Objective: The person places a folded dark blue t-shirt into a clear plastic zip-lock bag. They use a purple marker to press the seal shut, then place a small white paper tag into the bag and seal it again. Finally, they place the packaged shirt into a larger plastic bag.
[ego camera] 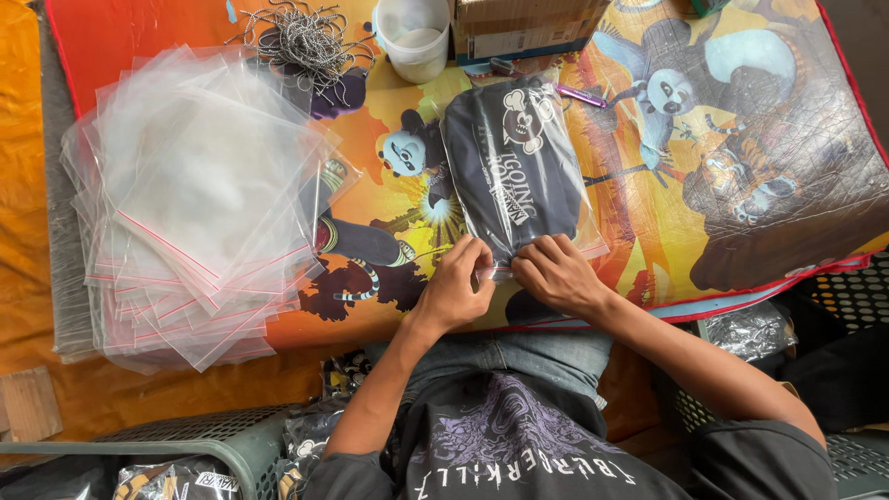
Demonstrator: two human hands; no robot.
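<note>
At the near edge of the cartoon-printed mat (796,185), the left hand (456,289) and right hand (556,275) are pinching the mouth of a clear bag (519,171) holding a folded dark garment, apparently sealing it; next, pressing along the strip.

Stack of clear zip bags (190,199) with red seal strips, fanned at the left of the table. Tangle of speckled cords (310,42) at the far edge, beside a white cup (414,37) and a cardboard box (523,23). Purple pen (582,95) just right of the box's near corner. Cartoon-printed cover (741,139) overlying an orange cloth (23,185). Green crate (208,449) at lower left, holding bagged dark garments.
</note>
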